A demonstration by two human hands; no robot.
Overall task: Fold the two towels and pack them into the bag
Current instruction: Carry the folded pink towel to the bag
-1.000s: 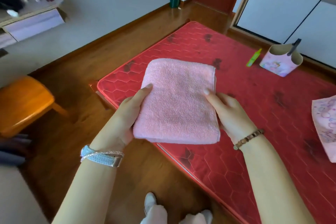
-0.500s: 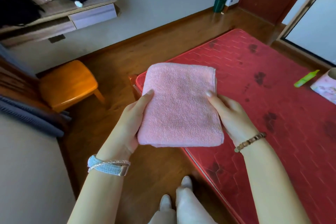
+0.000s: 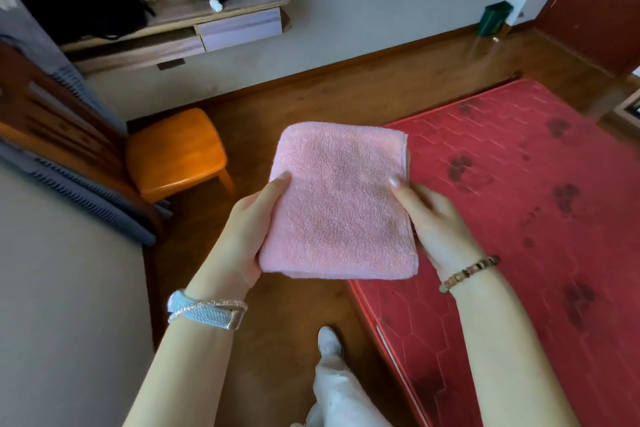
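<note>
Towel, pink terry cloth folded into a thick rectangle, sits frame centre, held flat in the air between both hands, above the brown wooden floor and the left edge of the red quilted mattress. Left hand grasps the towel's 9 o'clock edge, thumb on top, other fingers hidden under the cloth. Right hand grasps the 3 o'clock edge the same way, thumb lying on the top face, remaining fingers beneath. Towel's near edge shows stacked layers; far edge is a rounded fold. Towel does not touch mattress or floor.

Left wrist has a pale blue woven watch band with a thin silver bracelet. Right wrist has a brown beaded bracelet.

Red mattress fills the 3 to 5 o'clock part of the frame, with dark blotches on its hexagon stitching. Orange wooden stool stands on the floor at 9 o'clock of the towel, well apart. Wooden wall shelf with a pale drawer is at 11 o'clock, carrying dark bags and a beige bag. Small dark green bin stands by the wall at 1 o'clock, near a red-brown door. Person's leg in white trousers with a white shoe is at 6 o'clock, beside the mattress corner. No bag for packing or second towel in view.
</note>
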